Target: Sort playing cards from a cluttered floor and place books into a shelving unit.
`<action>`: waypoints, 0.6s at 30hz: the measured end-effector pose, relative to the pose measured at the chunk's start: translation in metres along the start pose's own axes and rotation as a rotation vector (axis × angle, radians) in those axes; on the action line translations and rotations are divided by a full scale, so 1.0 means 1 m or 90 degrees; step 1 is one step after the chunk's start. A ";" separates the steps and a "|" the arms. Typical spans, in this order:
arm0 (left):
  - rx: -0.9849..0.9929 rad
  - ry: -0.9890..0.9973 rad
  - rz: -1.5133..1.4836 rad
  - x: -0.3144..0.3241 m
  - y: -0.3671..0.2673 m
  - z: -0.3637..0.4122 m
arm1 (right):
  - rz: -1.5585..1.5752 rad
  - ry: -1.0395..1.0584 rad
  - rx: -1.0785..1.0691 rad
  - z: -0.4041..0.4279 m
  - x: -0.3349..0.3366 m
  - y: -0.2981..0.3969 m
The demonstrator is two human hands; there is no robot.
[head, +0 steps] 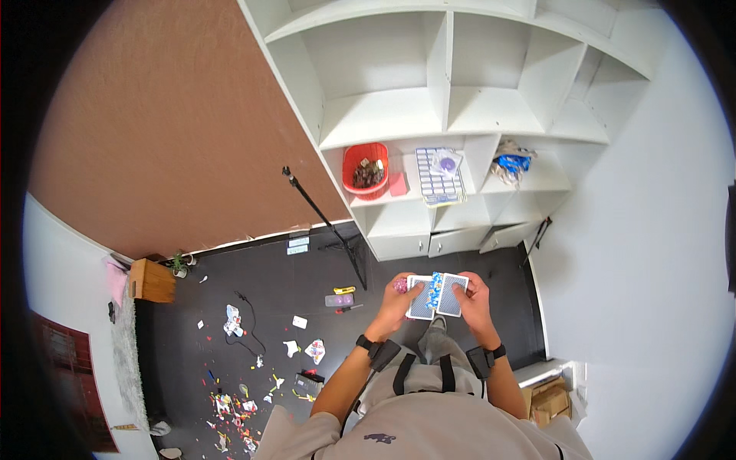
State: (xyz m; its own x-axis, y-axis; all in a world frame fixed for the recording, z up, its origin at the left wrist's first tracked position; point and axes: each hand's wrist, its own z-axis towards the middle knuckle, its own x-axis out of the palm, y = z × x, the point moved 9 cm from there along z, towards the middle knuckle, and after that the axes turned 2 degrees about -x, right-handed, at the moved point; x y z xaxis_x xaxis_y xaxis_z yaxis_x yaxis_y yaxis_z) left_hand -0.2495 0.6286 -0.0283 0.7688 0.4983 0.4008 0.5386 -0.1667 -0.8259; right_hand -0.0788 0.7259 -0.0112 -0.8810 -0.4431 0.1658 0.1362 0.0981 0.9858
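Both hands are held out in front of my body at about waist height. My left hand (395, 305) grips a playing card or small stack of cards (420, 305) with a blue-patterned back and white border, the thumb lying on top. A pink patterned item (401, 284) shows behind it, largely hidden by the hand. In my right hand (476, 302) is another blue-backed card or stack (448, 298), slightly tilted, also under the thumb. Between the two, a strip of bright blue patterned material (434, 290) with orange and white spots overlaps their inner edges; which hand supports it is unclear.
Ahead stands a white shelf unit (379, 123) with a red plastic basket (366, 187) and a pink block (397, 184). A black tripod (313, 201) leans nearby. Scraps (230, 411), a black cable (253, 313) and a yellow utility knife (344, 290) lie on the dark floor.
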 end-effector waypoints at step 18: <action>0.001 -0.266 -0.224 -0.094 -0.047 0.133 | -0.436 0.167 -0.137 0.402 0.108 -0.136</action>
State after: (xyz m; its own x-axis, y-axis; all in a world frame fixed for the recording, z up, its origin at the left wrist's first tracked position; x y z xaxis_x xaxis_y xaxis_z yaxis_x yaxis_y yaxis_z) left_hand -0.3932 0.7027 -0.0804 0.3400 0.8197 0.4610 0.7379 0.0714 -0.6711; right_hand -0.3745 1.0231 -0.1375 -0.6684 -0.5417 -0.5097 -0.2923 -0.4388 0.8497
